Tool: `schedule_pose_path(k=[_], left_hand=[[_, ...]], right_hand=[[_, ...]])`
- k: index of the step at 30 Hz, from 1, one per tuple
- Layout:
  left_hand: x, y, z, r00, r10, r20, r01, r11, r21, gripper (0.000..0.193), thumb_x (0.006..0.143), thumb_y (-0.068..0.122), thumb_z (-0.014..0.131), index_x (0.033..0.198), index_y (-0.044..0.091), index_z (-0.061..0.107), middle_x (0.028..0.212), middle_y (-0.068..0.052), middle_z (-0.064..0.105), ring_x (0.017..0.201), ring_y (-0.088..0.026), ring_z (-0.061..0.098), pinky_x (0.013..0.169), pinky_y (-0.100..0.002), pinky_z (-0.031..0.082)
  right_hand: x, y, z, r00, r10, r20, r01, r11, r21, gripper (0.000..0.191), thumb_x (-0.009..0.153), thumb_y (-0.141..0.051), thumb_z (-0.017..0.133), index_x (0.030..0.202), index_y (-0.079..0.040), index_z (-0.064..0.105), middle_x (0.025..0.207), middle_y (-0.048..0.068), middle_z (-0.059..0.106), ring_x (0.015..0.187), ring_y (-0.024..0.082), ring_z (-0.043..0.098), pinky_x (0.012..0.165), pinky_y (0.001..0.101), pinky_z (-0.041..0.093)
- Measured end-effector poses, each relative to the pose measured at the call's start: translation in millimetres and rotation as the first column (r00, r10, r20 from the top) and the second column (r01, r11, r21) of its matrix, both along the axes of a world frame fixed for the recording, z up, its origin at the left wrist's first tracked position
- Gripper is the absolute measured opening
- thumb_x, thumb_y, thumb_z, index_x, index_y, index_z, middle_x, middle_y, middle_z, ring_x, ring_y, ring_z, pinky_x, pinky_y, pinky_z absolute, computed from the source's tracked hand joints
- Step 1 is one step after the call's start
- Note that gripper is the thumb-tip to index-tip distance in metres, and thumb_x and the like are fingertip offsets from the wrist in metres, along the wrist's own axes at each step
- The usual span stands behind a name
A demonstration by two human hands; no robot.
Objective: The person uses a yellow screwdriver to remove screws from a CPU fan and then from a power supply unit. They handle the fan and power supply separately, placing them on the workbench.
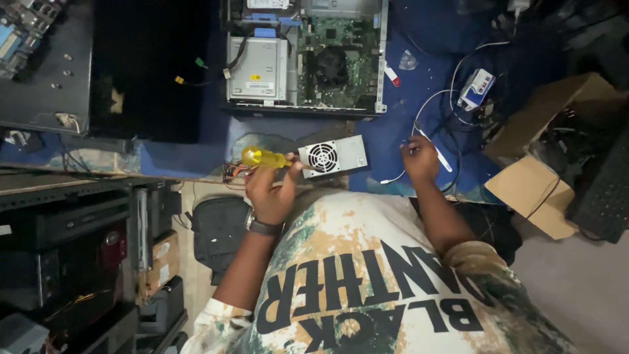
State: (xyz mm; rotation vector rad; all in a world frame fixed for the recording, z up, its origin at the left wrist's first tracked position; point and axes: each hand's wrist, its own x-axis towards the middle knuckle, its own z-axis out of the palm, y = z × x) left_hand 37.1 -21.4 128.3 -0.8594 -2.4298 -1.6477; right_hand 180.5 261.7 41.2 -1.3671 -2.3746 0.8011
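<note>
Cluttered blue bench (393, 134) — left hand (268, 193) tight around yellow screwdriver (261, 157) by grey power supply (334, 156); right hand (419, 159) — grip indiscernible.

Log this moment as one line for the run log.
left hand: grips yellow-handled screwdriver at power supply unit | right hand: pinches something small, unclear

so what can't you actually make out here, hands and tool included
- Screwdriver, head view: tip hidden behind the left hand and power supply unit.
- Right hand: whatever its fingers pinch is too small.
- Open computer case: top cut off by frame edge.
</note>
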Motion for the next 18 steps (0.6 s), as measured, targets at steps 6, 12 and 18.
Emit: schedule_pose_path(k=[6, 12, 18], left_hand=[[7, 9, -5, 0.999, 0.049, -0.013, -0.049, 0.999, -0.003, 0.016, 0.090, 0.008, 0.082, 0.104, 0.003, 0.075, 0.101, -0.009, 0.078, 0.091, -0.021, 0.075, 0.083, -0.033, 0.056], [13, 19, -14, 0.991, -0.136, 0.005, 0.135, 0.989, 0.052, 0.020, 0.092, 0.003, 0.073, 0.111, 0.003, 0.071, 0.113, -0.014, 0.074, 0.105, -0.029, 0.073, 0.093, -0.037, 0.058], [12, 29, -23, 0.986, -0.124, -0.112, 0.121, 0.992, -0.039, 0.026, 0.089, 0.005, 0.072, 0.114, 0.002, 0.069, 0.116, -0.018, 0.070, 0.110, -0.038, 0.068, 0.095, -0.045, 0.055]], right_hand=[[-17, 14, 14, 0.858, -0.018, -0.514, -0.189, 0.918, -0.349, 0.010, 0.101, -0.012, 0.071, 0.108, -0.006, 0.073, 0.091, 0.001, 0.070, 0.079, 0.009, 0.061, 0.071, 0.0232, 0.047], [-48, -27, 131, 0.418, 0.635, -0.650, -0.846, 0.533, -0.024, 0.043, 0.093, -0.007, 0.076, 0.133, -0.003, 0.061, 0.123, 0.010, 0.068, 0.107, 0.017, 0.067, 0.094, 0.0306, 0.055], [-81, -65, 196, 0.176, 0.857, -0.485, -0.919, 0.320, 0.232, 0.055, 0.089, -0.008, 0.078, 0.139, -0.008, 0.057, 0.131, 0.012, 0.070, 0.120, 0.030, 0.071, 0.103, 0.0408, 0.057]])
